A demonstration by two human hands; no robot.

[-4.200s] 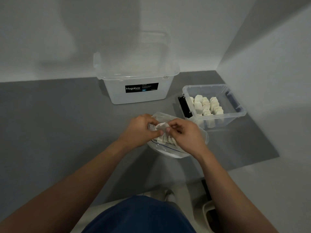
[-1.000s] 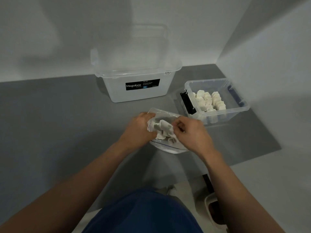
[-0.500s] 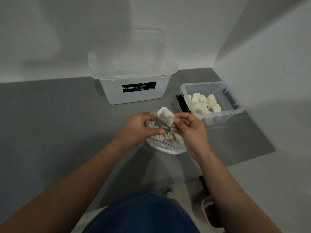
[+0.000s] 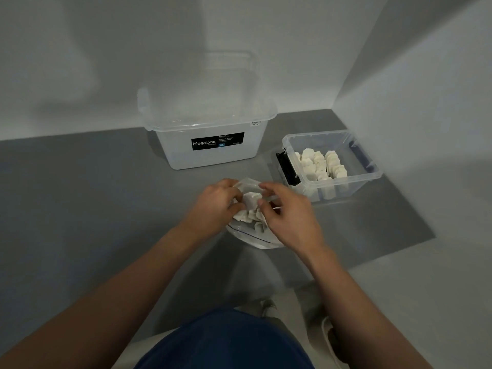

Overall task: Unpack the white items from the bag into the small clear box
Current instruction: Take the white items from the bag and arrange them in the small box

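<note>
A clear plastic bag [image 4: 249, 235] lies on the grey surface in front of me, with several white items [image 4: 246, 217] inside. My left hand [image 4: 213, 206] grips the bag's left rim. My right hand [image 4: 288, 214] is at the bag's mouth and pinches one white item [image 4: 251, 200] between thumb and forefinger. The small clear box [image 4: 372, 174] stands to the right of the bag, close to the right wall. It is open and holds several white items [image 4: 320, 163] in rows.
A large clear tub [image 4: 207, 121] with a black Megabox label stands behind the bag against the back wall. A black latch [image 4: 287, 169] hangs on the small box's left end. Walls close the space at the back and right.
My right hand held the white item raised above the bag half a second ago; now hand and item sit lower, at the bag's mouth. My left hand stays on the bag.
</note>
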